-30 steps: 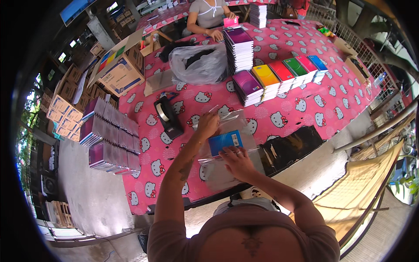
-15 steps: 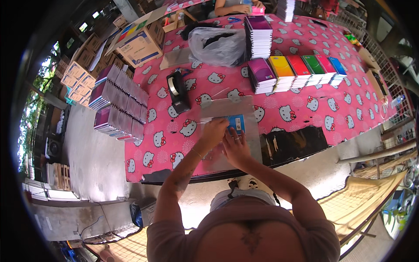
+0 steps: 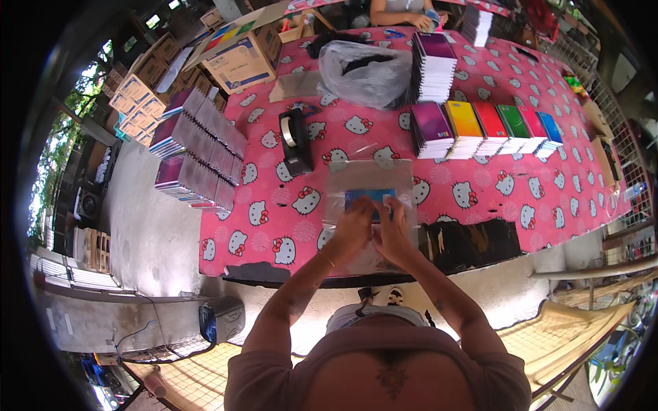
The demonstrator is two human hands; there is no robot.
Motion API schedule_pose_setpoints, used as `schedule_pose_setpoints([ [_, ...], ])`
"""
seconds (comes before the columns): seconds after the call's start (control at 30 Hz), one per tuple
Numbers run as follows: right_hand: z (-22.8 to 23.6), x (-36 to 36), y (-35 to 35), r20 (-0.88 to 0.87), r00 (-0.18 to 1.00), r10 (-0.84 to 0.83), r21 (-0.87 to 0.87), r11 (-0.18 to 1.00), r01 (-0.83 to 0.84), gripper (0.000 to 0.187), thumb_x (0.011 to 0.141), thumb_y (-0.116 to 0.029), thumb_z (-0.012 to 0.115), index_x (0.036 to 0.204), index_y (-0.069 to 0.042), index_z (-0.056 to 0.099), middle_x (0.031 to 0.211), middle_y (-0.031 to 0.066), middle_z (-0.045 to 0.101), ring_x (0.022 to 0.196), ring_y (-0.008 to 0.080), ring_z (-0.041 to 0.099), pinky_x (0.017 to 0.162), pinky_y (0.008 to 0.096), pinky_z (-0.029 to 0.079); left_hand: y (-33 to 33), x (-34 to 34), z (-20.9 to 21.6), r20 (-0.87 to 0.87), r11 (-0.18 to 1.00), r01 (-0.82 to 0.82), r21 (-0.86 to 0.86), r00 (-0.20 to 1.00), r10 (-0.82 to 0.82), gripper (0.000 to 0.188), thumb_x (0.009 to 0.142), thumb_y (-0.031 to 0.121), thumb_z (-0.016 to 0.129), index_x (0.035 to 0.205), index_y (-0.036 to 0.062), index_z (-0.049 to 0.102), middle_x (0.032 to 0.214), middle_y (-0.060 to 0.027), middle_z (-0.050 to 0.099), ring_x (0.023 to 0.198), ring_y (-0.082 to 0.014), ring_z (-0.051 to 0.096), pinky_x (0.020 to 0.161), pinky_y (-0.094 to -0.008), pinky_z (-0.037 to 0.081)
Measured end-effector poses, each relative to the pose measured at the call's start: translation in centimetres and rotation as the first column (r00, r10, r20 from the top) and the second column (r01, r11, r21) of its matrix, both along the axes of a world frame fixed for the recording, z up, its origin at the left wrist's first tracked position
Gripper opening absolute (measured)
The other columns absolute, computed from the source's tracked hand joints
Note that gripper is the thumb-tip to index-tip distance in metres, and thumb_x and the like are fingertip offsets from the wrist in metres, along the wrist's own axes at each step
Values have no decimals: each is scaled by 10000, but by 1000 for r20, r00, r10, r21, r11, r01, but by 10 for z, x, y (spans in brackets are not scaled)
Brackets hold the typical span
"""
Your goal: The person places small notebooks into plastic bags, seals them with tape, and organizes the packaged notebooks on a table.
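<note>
In front of me a small blue spiral notebook (image 3: 370, 194) lies on a clear plastic sheet or sleeve (image 3: 343, 175) near the table's front edge. My left hand (image 3: 355, 225) is over the lower left of the notebook, fingers bent and drawn together; whatever they pinch is hidden. My right hand (image 3: 393, 234) rests at the notebook's lower right corner, fingers stretched forward and slightly apart. The two hands almost touch and cover the notebook's lower part. A black tape dispenser (image 3: 296, 147) with a roll of tape stands to the left of the plastic.
Notebook stacks in several colours (image 3: 473, 130) and a tall purple stack (image 3: 433, 68) stand at the right. A clear plastic bag (image 3: 363, 75) lies behind. Wrapped notebook stacks (image 3: 195, 154) and cardboard boxes (image 3: 240, 63) are at the left. Another person's hands (image 3: 421, 20) work across the table.
The view has shifted, so the scene sits further right. My right hand has moved to the notebook's right corner, and my left hand has come down over its lower part, beside the right.
</note>
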State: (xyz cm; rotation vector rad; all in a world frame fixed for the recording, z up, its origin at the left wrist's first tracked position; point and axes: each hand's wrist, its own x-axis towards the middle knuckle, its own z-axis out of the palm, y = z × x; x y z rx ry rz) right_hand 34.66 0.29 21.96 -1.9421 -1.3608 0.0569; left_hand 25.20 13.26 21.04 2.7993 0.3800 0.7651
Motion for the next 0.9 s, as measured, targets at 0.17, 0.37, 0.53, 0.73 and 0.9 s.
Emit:
schedule_pose_setpoints([
  [0.17,-4,25,-5,548,834,66,-150,988,20,576,712,-208,735,1251,-66,592,1184,75,546,1166,239,524,1057,452,333,-11,-5,13,-41,996,50,-75,998,-54,363,857,143,606,1180,-23,605,1294,-255,583,1242,-374,547,985,-482,491],
  [0.37,2,22,-6,556,825,99,-168,986,-5,545,678,-244,774,1175,-77,628,1131,45,594,1073,194,600,1009,409,377,87,-80,-24,-4,923,-384,-1,923,384,332,915,181,591,1174,-27,595,1083,-220,649,1012,-369,636,807,-439,538],
  [0.53,8,24,-7,519,849,103,-132,990,-40,557,641,-231,812,1149,-77,641,1122,40,607,1056,195,614,970,411,395,201,-45,32,-28,463,-427,-777,758,651,251,851,225,736,997,23,707,875,-100,681,768,-221,646,667,-374,509],
  [0.73,1,29,-8,521,847,105,-124,991,-47,516,656,-223,797,1127,-85,639,1103,38,612,1016,198,631,948,402,405,213,-41,-13,236,367,-20,-930,734,637,249,852,240,753,1010,49,729,841,-12,690,692,-165,617,605,-314,487],
  [0.9,2,32,-6,501,856,129,-138,988,-68,450,684,-224,770,1088,-84,629,1065,42,610,967,197,636,927,389,411,182,-46,-50,139,113,82,-990,638,757,191,850,212,710,954,53,708,838,-51,716,676,-190,653,571,-361,518],
])
